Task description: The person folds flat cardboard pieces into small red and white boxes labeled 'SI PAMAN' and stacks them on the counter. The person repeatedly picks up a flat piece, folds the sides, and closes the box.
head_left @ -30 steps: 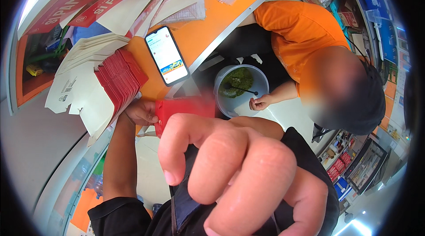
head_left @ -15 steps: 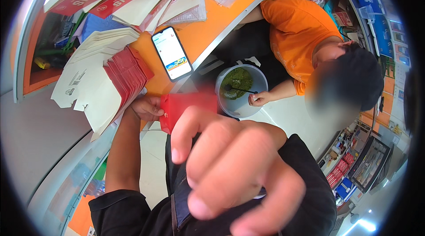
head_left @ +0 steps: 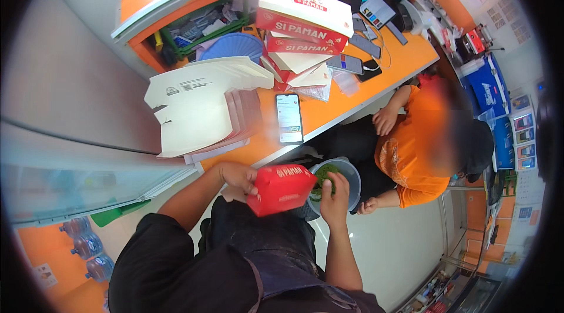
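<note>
My left hand [head_left: 238,179] grips the left side of a red folded carton box [head_left: 281,189], held in front of my lap below the counter edge. My right hand [head_left: 335,191] is at the box's right side, fingers curled against it, just in front of a grey bowl [head_left: 346,169] of green leaves. The bowl sits on the lap of a seated person in an orange shirt [head_left: 411,157]. That person's hand [head_left: 369,205] rests at the bowl's lower rim.
An orange counter [head_left: 329,110] carries a stack of flat white and red carton blanks [head_left: 197,110], a smartphone [head_left: 289,118], assembled red-and-white boxes [head_left: 302,19], more phones [head_left: 346,64] and a blue fan [head_left: 229,47]. Water bottles [head_left: 82,245] stand at lower left. White floor [head_left: 399,248] lies to the right.
My right hand, raised huge and close to the camera before, has dropped to the red box's right side. The view has tilted so the counter sits higher; the left hand keeps the box.
</note>
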Available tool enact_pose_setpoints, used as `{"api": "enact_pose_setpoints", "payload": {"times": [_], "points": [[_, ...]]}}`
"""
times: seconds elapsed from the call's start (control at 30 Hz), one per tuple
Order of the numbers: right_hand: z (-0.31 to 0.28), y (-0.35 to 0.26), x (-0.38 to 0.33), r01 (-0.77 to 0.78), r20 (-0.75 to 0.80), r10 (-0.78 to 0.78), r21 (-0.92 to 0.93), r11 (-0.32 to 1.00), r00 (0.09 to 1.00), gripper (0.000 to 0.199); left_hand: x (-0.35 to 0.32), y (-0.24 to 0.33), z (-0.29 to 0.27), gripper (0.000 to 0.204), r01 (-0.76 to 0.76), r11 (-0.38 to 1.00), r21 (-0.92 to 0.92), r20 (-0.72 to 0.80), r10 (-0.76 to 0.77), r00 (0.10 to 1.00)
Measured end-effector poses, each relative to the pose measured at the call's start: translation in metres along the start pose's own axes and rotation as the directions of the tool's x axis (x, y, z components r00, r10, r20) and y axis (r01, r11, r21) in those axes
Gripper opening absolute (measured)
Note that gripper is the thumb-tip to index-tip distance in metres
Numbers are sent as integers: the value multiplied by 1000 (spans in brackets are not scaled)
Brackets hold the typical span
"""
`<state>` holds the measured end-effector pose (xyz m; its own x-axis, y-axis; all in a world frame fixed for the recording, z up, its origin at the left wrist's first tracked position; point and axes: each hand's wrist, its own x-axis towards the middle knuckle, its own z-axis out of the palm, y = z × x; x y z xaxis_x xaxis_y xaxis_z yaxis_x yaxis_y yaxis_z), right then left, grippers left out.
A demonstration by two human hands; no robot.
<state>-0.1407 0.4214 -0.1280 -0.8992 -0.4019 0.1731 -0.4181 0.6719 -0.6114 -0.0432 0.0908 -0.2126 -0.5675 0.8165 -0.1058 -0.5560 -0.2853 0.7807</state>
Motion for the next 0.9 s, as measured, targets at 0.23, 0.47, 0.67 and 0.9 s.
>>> {"api": "enact_pose_setpoints", "payload": {"times": [0.23,0.47,0.67,0.9], "points": [[-55,55,-56,-761,617,449,558,330,647,70,9,47,110,31,-48,786,617,64,11,998],[-67,25,-9,-706,690,222,570,420,689,70,13,92,164,27,123,587,800,-101,-70,992],[-51,-6,-23,-577,570,264,481,660,778,62,-19,90,220,35,231,122,965,-238,51,970],[-42,-13,-71,-573,576,-19,815,92,817,69,-45,71,232,37,197,207,958,-233,169,958]]}}
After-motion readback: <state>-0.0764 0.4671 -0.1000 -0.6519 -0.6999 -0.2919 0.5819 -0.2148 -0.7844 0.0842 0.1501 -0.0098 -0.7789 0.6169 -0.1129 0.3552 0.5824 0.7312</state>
